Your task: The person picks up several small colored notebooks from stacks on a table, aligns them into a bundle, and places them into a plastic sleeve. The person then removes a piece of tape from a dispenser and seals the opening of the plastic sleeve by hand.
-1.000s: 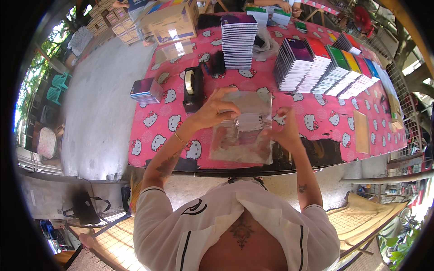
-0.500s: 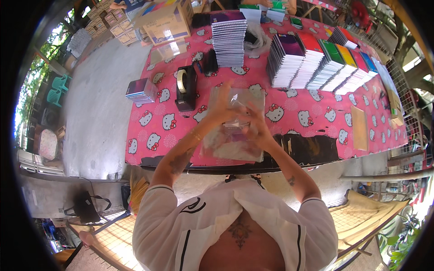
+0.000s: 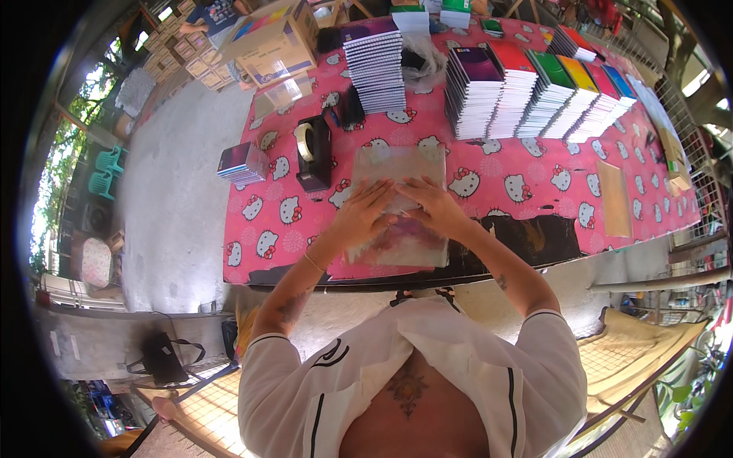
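A clear plastic bag or wrap (image 3: pixel 400 162) lies near the table's front edge, with a purplish patch showing through its lower part. My left hand (image 3: pixel 365 209) rests on its left side, palm down and fingers stretched toward the middle. From the right, my right hand (image 3: pixel 434 206) lies on it the same way, so the fingertips of both hands nearly meet. Whatever is beneath the palms is hidden. Left of the plastic stands a black tape dispenser (image 3: pixel 321 164) with a roll of tape (image 3: pixel 304 142).
Behind the plastic rises a tall stack of spiral notebooks (image 3: pixel 374 72). Colourful notebook stacks (image 3: pixel 477 95) line the right side, and a small notebook pile (image 3: pixel 243 163) sits left. A cardboard box (image 3: pixel 275 42) stands far left on the pink table cover (image 3: pixel 290 237); another person (image 3: pixel 217 17) is behind.
Both hands have come down from above the plastic and now lie flat on it, fingers stretched inward. The view has shifted slightly.
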